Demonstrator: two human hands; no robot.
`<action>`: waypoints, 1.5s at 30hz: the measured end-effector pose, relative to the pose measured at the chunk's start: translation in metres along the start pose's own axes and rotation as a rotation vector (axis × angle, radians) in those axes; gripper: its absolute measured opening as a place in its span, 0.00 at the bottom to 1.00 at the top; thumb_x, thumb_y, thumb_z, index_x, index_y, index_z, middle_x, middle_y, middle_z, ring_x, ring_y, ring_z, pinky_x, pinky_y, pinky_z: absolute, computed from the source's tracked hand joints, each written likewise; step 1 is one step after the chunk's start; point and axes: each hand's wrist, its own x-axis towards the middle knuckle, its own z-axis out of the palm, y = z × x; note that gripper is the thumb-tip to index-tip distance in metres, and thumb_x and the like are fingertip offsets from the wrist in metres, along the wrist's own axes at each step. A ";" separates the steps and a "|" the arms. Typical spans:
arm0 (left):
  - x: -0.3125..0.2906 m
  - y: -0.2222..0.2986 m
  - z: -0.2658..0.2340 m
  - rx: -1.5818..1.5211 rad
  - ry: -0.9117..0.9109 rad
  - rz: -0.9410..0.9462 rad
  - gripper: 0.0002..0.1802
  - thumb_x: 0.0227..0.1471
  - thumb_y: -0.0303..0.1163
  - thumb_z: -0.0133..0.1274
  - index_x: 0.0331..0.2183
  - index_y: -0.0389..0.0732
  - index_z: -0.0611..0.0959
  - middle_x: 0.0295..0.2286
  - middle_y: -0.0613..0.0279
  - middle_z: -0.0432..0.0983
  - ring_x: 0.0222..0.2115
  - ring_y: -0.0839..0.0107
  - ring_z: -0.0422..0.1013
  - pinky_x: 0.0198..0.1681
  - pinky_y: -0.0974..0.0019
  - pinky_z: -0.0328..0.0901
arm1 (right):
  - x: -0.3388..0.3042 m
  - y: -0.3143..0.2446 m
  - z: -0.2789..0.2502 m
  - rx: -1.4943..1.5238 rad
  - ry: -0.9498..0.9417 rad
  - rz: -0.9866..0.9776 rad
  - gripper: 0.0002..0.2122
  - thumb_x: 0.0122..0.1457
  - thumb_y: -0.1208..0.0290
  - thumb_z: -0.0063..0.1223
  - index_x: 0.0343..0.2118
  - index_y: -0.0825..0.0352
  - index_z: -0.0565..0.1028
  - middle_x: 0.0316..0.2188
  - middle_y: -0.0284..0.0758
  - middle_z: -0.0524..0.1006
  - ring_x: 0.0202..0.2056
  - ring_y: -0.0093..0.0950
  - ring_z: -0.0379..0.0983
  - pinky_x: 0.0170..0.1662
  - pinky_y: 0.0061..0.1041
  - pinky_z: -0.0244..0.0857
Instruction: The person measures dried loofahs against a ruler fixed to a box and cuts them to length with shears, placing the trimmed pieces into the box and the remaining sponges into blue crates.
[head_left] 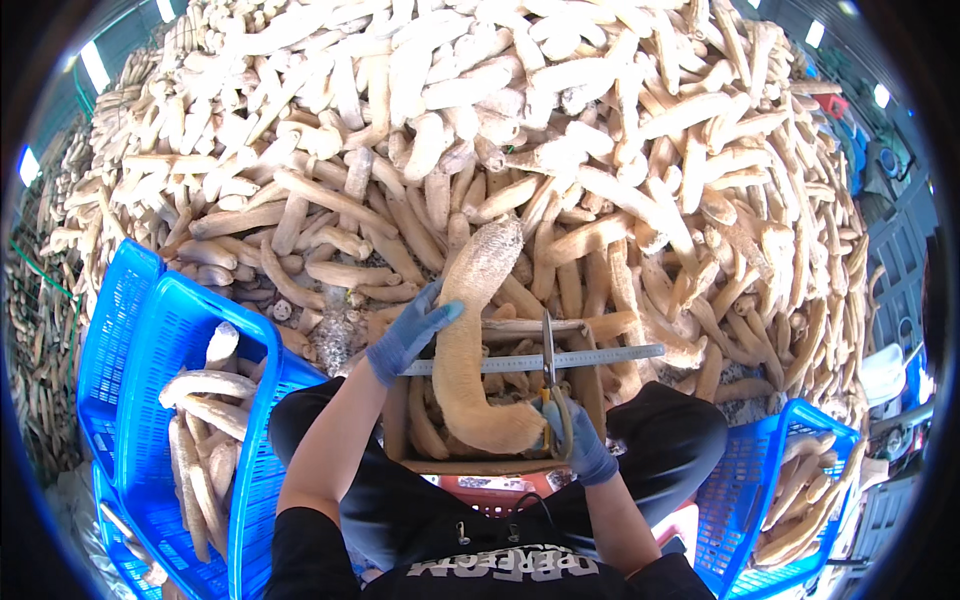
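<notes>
The left hand (415, 325), in a blue glove, grasps a curved loofah (462, 370) from its nine o'clock side, thumb laid over it. The loofah is mid-view above a box (440, 466), its upper end toward one o'clock, its lower end bent toward four. The right hand (580, 445) (gloved too) is closed around scissors (548, 345), blades pointing to twelve. A metal ruler (620, 354) crosses the box behind the loofah. Blue baskets holding loofahs stand toward eight (150, 380) and four o'clock; a big loofah pile (590, 90) fills twelve.
</notes>
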 end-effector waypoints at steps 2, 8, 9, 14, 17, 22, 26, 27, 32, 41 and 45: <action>-0.003 -0.001 -0.005 -0.129 -0.058 -0.086 0.32 0.50 0.44 0.54 0.52 0.38 0.65 0.43 0.62 0.69 0.44 0.75 0.66 0.47 0.69 0.63 | 0.010 0.013 -0.007 -0.363 0.094 -0.085 0.23 0.55 0.56 0.54 0.43 0.74 0.69 0.34 0.41 0.74 0.33 0.30 0.74 0.36 0.24 0.69; -0.017 0.000 -0.008 -0.316 -0.151 -0.223 0.31 0.53 0.43 0.51 0.54 0.39 0.63 0.44 0.61 0.68 0.44 0.73 0.67 0.47 0.66 0.64 | 0.024 -0.003 -0.014 -1.035 0.233 -0.455 0.27 0.46 0.54 0.62 0.41 0.74 0.69 0.35 0.47 0.73 0.36 0.45 0.71 0.40 0.36 0.66; -0.019 -0.001 -0.008 -0.335 -0.169 -0.254 0.31 0.53 0.43 0.51 0.54 0.39 0.63 0.45 0.61 0.68 0.44 0.73 0.67 0.48 0.66 0.64 | 0.024 -0.015 -0.010 -1.048 0.205 -0.442 0.25 0.47 0.57 0.61 0.40 0.73 0.69 0.35 0.47 0.72 0.36 0.45 0.71 0.39 0.35 0.66; -0.019 -0.012 -0.008 -0.275 -0.175 -0.243 0.35 0.53 0.43 0.51 0.57 0.39 0.59 0.47 0.59 0.67 0.45 0.72 0.67 0.49 0.68 0.63 | 0.028 -0.030 -0.004 -1.055 0.136 -0.388 0.24 0.48 0.58 0.60 0.39 0.73 0.70 0.35 0.47 0.72 0.36 0.45 0.71 0.39 0.34 0.66; -0.024 -0.013 -0.009 -0.222 -0.172 -0.208 0.35 0.54 0.43 0.50 0.58 0.38 0.58 0.49 0.60 0.64 0.48 0.74 0.64 0.50 0.69 0.62 | 0.033 -0.030 -0.001 -1.062 0.121 -0.348 0.25 0.47 0.54 0.60 0.39 0.72 0.70 0.34 0.48 0.72 0.36 0.45 0.71 0.39 0.35 0.66; -0.047 0.026 0.022 -0.563 -0.080 -0.189 0.30 0.56 0.44 0.47 0.54 0.35 0.64 0.47 0.58 0.69 0.46 0.72 0.67 0.49 0.69 0.63 | 0.035 -0.037 0.006 -1.004 0.065 -0.305 0.27 0.46 0.50 0.60 0.40 0.69 0.70 0.34 0.47 0.72 0.37 0.44 0.71 0.40 0.35 0.65; -0.038 -0.010 -0.016 -0.686 -0.136 -0.313 0.28 0.57 0.45 0.45 0.52 0.34 0.68 0.43 0.56 0.72 0.43 0.68 0.70 0.47 0.69 0.65 | 0.036 -0.039 0.011 -1.016 0.050 -0.338 0.27 0.46 0.51 0.61 0.41 0.69 0.69 0.34 0.46 0.72 0.37 0.42 0.71 0.41 0.34 0.65; -0.038 -0.016 -0.020 -0.720 -0.151 -0.348 0.28 0.57 0.45 0.45 0.51 0.34 0.69 0.42 0.55 0.73 0.42 0.67 0.71 0.47 0.68 0.66 | 0.036 -0.039 0.012 -1.026 0.055 -0.339 0.27 0.46 0.52 0.61 0.42 0.69 0.69 0.34 0.46 0.72 0.37 0.42 0.71 0.41 0.34 0.65; -0.040 -0.005 -0.007 -0.905 -0.062 -0.386 0.26 0.57 0.46 0.44 0.48 0.34 0.71 0.39 0.52 0.75 0.36 0.64 0.74 0.41 0.66 0.70 | 0.035 -0.041 0.013 -0.968 0.041 -0.339 0.28 0.46 0.52 0.61 0.42 0.70 0.69 0.34 0.46 0.72 0.37 0.42 0.71 0.41 0.34 0.65; -0.021 -0.039 -0.023 -1.252 -0.179 -0.346 0.25 0.58 0.46 0.41 0.46 0.35 0.73 0.36 0.46 0.76 0.34 0.56 0.75 0.37 0.57 0.73 | 0.036 -0.032 0.014 -0.972 0.014 -0.275 0.27 0.46 0.51 0.61 0.38 0.72 0.69 0.33 0.47 0.72 0.35 0.43 0.71 0.40 0.34 0.65; -0.015 -0.033 -0.024 -1.037 -0.296 -0.322 0.25 0.58 0.46 0.42 0.46 0.35 0.73 0.38 0.50 0.75 0.34 0.60 0.75 0.36 0.58 0.73 | 0.034 -0.016 0.015 -0.930 0.034 -0.334 0.26 0.46 0.51 0.61 0.36 0.71 0.70 0.32 0.47 0.72 0.34 0.43 0.71 0.38 0.34 0.65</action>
